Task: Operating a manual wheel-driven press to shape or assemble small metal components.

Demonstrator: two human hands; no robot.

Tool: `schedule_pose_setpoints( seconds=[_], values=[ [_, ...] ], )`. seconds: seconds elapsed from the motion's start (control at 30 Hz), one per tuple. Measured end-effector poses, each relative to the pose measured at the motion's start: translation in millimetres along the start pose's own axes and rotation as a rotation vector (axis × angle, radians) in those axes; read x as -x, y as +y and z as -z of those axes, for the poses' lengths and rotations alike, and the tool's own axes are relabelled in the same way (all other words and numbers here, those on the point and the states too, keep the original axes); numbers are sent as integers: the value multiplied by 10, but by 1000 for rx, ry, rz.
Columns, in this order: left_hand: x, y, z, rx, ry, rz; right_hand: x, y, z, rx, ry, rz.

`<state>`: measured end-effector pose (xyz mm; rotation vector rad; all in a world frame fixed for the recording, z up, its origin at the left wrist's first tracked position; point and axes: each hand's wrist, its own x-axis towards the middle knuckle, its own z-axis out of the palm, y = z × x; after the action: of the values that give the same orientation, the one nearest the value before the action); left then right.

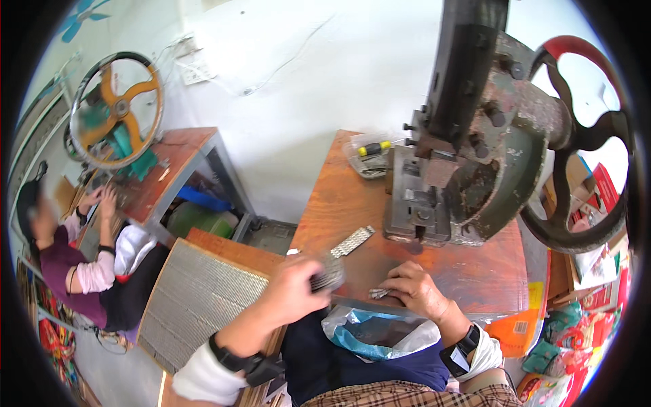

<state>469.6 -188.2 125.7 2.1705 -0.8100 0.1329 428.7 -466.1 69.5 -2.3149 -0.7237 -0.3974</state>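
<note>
My left hand (pixel 288 292) is closed around a grey metal bundle (pixel 330 275), blurred, at the table's left front edge. To its right, my right hand (pixel 417 288) pinches a few small silvery metal pieces (pixel 378 294) just above the front edge. Beyond the left hand, a flat strip of small metal pieces (pixel 353 242) lies slantwise on the wooden table (pixel 339 197). Below both hands, a blue and white plastic bag (pixel 369 349) hangs open at my lap. The hand press (pixel 441 169) stands behind them, its lower die (pixel 417 210) beyond my right hand.
A large handwheel (pixel 566 224) juts out on the press's right. Behind the strip, a clear tray (pixel 369 169) holds a yellow and black screwdriver (pixel 374 148). Left of me leans a board (pixel 203 292) covered with rows of metal pieces. A co-worker (pixel 74 271) sits at another press farther left.
</note>
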Motion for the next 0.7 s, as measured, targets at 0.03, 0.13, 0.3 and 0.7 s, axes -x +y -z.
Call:
schedule_pose_setpoints(
  seconds=[0.03, 0.13, 0.3, 0.7],
  values=[
    [-261, 39, -248, -33, -76, 31, 74, 41, 78, 3, -44, 37],
    [-537, 49, -822, -27, -147, -62, 155, 6, 59, -17, 48, -51],
    [-550, -33, -1129, -41, -200, -100, 144, -45, 73, 93, 202, -176],
    [-296, 53, -1192, 11, -98, -177, 49, 135, 371, -12, -141, -95]
  ],
)
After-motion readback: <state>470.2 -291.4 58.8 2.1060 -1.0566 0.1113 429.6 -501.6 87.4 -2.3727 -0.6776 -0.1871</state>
